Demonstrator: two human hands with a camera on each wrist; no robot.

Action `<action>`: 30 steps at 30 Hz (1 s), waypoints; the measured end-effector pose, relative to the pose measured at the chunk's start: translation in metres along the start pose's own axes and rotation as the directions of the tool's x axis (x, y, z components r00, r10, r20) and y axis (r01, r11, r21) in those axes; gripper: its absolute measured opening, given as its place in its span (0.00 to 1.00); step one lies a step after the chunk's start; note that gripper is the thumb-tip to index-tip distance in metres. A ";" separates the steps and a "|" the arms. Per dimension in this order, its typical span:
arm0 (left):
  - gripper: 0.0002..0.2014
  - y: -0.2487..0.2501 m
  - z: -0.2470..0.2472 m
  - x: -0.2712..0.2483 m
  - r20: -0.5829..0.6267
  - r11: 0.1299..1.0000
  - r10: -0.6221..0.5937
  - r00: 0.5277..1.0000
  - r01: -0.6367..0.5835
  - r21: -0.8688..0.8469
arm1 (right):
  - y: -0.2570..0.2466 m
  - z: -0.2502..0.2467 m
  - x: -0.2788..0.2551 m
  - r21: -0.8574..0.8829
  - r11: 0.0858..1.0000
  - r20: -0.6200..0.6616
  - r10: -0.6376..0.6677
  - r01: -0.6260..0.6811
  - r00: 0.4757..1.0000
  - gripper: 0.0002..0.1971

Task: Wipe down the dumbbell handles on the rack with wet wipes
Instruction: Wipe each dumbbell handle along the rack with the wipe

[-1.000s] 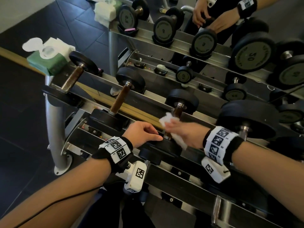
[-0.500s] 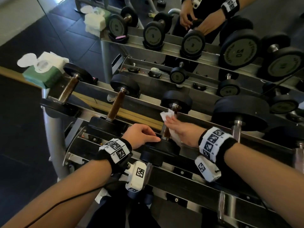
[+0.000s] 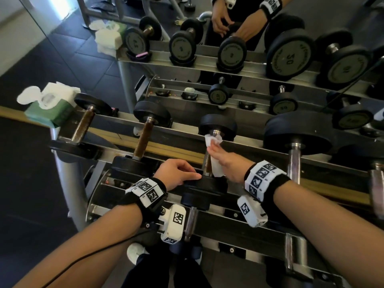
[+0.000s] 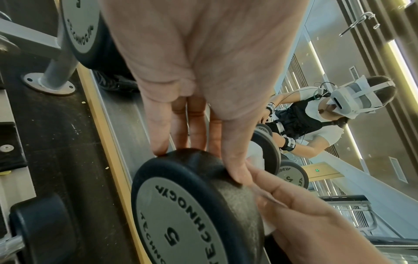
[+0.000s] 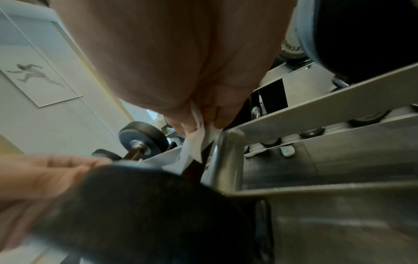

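Observation:
On the front rack rail, the third dumbbell (image 3: 204, 189) lies with its brown handle (image 3: 206, 163) pointing away from me. My right hand (image 3: 225, 163) grips a white wet wipe (image 3: 213, 142) wrapped around that handle, close to the far weight head. In the right wrist view the wet wipe (image 5: 199, 142) is bunched under my fingers. My left hand (image 3: 178, 175) rests on the near weight head, and the left wrist view shows its straight fingertips (image 4: 158, 148) on the black rim of the "5" head (image 4: 181, 214).
A green wet wipe pack (image 3: 52, 109) sits on the rack's left end. Two brown-handled dumbbells (image 3: 145, 138) (image 3: 83, 125) lie to the left and a larger one (image 3: 295, 134) to the right. A mirror behind repeats the rack. Lower rails run below my wrists.
My right hand has slid the wipe up the handle toward the far weight head. The left hand has stayed on the near head.

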State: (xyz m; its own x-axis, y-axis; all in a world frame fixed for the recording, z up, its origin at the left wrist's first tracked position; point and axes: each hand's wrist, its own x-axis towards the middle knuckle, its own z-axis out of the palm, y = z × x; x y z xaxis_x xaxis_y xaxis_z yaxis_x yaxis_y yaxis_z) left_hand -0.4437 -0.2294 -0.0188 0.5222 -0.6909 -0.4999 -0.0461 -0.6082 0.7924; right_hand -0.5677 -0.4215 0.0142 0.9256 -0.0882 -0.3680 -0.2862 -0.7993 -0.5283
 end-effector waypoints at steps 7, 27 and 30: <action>0.09 0.004 0.001 -0.001 -0.001 1.000 -0.001 1.000 0.001 -0.029 | -0.004 0.024 -0.024 0.266 0.963 0.063 0.012 -0.029 0.998 0.22; 0.08 -0.004 0.001 0.005 0.016 0.998 -0.022 1.000 0.022 -0.055 | -0.014 0.039 -0.005 0.780 0.607 -0.077 0.339 -0.156 0.938 0.27; 0.08 -0.005 0.001 0.004 0.021 0.997 -0.021 1.000 0.022 -0.068 | -0.005 0.030 0.008 0.871 0.454 -0.072 0.493 -0.185 0.867 0.29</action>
State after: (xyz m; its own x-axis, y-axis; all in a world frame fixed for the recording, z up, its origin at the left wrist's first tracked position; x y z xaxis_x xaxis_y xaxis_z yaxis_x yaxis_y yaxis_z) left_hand -0.4422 -0.2298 -0.0250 0.5048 -0.6864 -0.5235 0.0231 -0.5955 0.8030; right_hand -0.5662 -0.4001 -0.0092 0.6797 -0.5133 -0.5239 -0.5172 0.1712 -0.8386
